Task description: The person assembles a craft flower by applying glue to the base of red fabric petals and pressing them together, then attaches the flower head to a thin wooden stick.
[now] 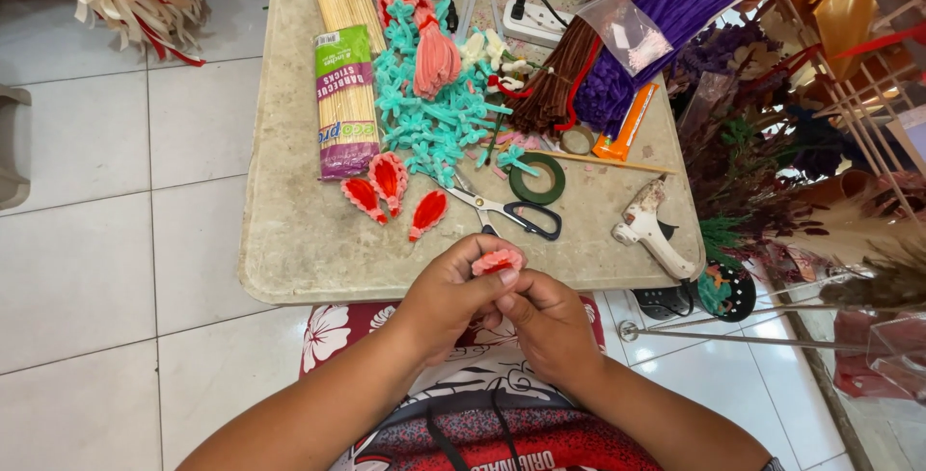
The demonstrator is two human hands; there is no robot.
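Bright, even daylight fills the frame; the beige stone bench (289,240) and white floor tiles (87,269) show only soft, faint shadows. Focus is sharp at centre, and straight lines bow towards the frame edges.

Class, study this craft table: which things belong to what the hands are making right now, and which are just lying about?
In use:
left hand
right hand
red fuzzy petal, pinched between both
three finished red petals on the table

Lying about:
scissors
glue gun
green tape roll
pack of bamboo sticks
teal fuzzy flowers
purple stems
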